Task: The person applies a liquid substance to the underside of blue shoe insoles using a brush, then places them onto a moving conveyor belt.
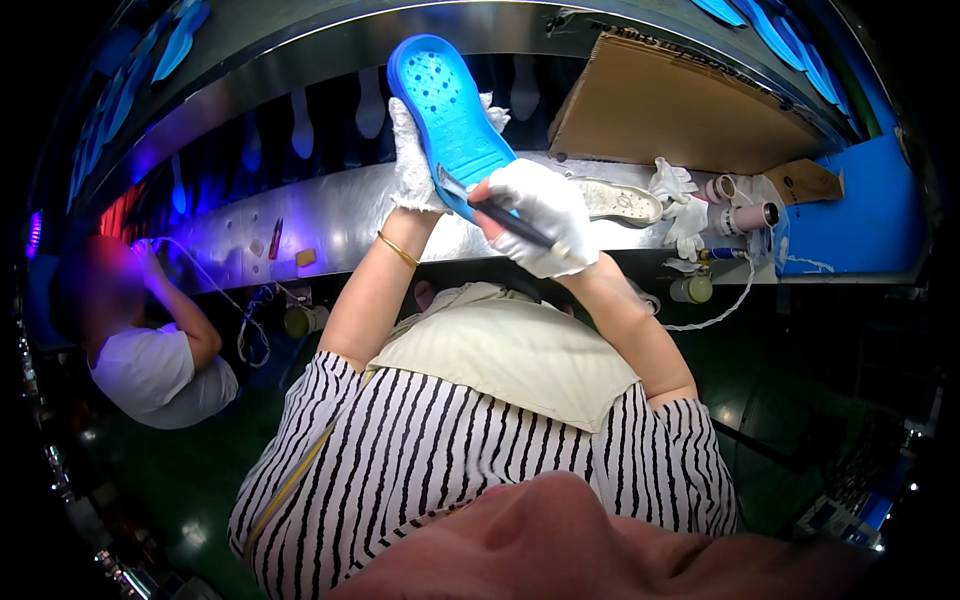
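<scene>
A bright blue shoe sole (462, 140), dotted with small holes toward its far end, is held up above the metal bench. My left hand (412, 160), in a white glove, wraps round its left side, and gloved fingertips show past its right edge. In my white-gloved right hand (545, 215) is a brush with a black handle (515, 222). Its pale head lies against the near left edge of the sole. The brush tip is too small to make out clearly.
A whitish sole (620, 203), spare white gloves (686, 222) and a pink cup (750, 218) stand on the metal bench (340, 215) to the right. A cardboard sheet (680, 105) leans behind them. Another person (160, 360) sits at the left. Blue soles (182, 42) lie on the upper shelf.
</scene>
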### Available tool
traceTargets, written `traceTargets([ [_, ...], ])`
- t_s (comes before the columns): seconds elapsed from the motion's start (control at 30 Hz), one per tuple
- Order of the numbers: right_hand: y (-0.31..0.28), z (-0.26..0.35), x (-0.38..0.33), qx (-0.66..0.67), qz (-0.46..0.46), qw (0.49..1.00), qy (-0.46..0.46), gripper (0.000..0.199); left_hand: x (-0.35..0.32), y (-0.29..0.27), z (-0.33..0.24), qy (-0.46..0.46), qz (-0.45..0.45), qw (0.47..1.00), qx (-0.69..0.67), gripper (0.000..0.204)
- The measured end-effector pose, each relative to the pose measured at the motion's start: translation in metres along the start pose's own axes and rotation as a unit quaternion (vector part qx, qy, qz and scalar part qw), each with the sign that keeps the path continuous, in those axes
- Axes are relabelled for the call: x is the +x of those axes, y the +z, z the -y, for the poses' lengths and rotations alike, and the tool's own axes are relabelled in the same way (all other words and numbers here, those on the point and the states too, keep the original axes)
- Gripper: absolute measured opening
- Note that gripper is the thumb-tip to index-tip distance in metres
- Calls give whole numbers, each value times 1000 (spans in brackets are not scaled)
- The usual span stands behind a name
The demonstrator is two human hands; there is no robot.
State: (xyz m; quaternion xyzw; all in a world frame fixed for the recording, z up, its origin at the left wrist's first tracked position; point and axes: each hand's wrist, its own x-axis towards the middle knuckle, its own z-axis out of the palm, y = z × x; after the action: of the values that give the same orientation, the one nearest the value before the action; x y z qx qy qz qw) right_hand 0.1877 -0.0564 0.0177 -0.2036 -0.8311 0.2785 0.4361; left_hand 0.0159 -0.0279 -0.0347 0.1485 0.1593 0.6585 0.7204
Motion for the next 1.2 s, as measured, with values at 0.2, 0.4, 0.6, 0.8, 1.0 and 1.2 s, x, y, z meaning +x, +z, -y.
traceTargets([
  [0.2, -25, -16, 11, 120, -68, 983, 122, 13, -22, 41, -2, 19, 38, 999, -21, 103],
  [0.4, -22, -19, 10, 123, -64, 989, 59, 16, -20, 44, 5, 1, 50, 999, 12, 99],
  [0.6, -9, -2, 4, 223, -69, 962, 142, 15, -14, 44, -6, 28, 121, 991, -57, 102],
  [0.8, 3, 6, 4, 103, -49, 993, 9, 12, -11, 43, -11, 79, 68, 993, 58, 100],
  [1.0, -7, -11, 3, 254, -41, 957, 138, 11, -5, 25, -19, 64, 52, 996, 46, 96],
  [1.2, -8, -18, 5, 248, -23, 962, 115, 13, 1, 25, -27, 42, 65, 995, 67, 97],
])
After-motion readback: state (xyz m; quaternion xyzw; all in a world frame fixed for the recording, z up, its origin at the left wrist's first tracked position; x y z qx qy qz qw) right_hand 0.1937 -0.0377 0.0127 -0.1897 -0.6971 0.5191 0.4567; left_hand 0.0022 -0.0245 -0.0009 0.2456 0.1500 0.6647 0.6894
